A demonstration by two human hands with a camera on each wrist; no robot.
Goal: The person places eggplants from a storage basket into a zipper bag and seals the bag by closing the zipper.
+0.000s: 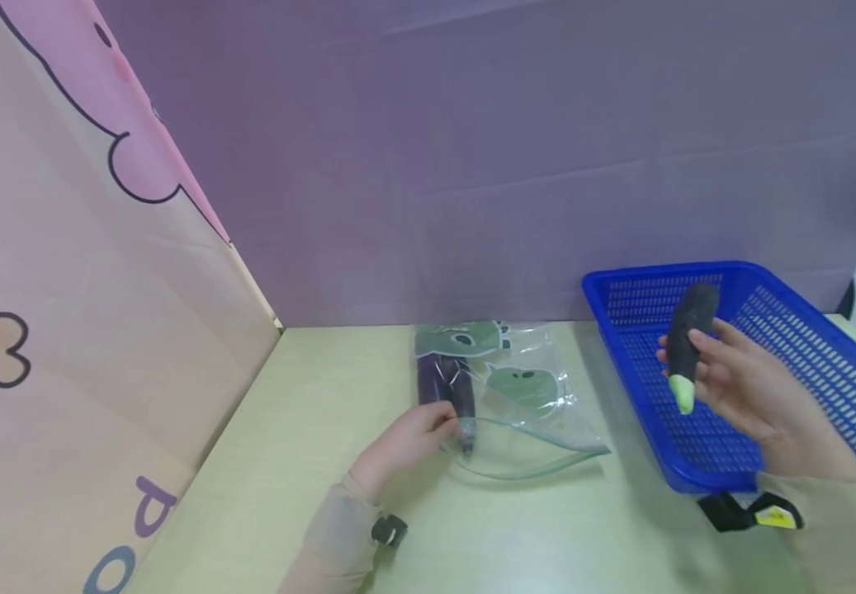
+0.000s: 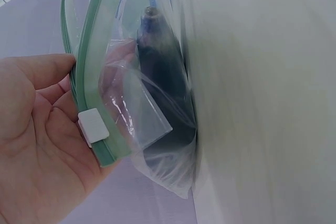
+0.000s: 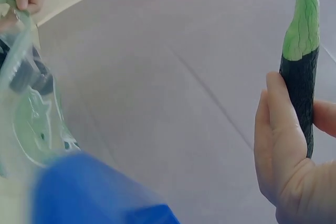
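Note:
My left hand point(image 1: 416, 437) pinches the green zip edge of a clear plastic zip bag point(image 1: 527, 388), beside its white slider point(image 2: 93, 126). The bag lies on the table with its mouth parted towards me and green cartoon animals printed on it. Inside is a dark purple eggplant point(image 2: 163, 72), its narrow tip near the mouth. Over the blue basket, my right hand point(image 1: 743, 384) holds a dark zucchini point(image 1: 690, 330) with a light green end point(image 3: 303, 30), thumb on one side and fingers on the other. The green end points down towards me in the head view.
The blue plastic basket point(image 1: 631, 412) with mesh walls stands on the right of the pale table point(image 1: 309, 412). A purple-grey cloth point(image 1: 398, 165) hangs along the back, and a printed cartoon panel point(image 1: 63, 330) borders the left side.

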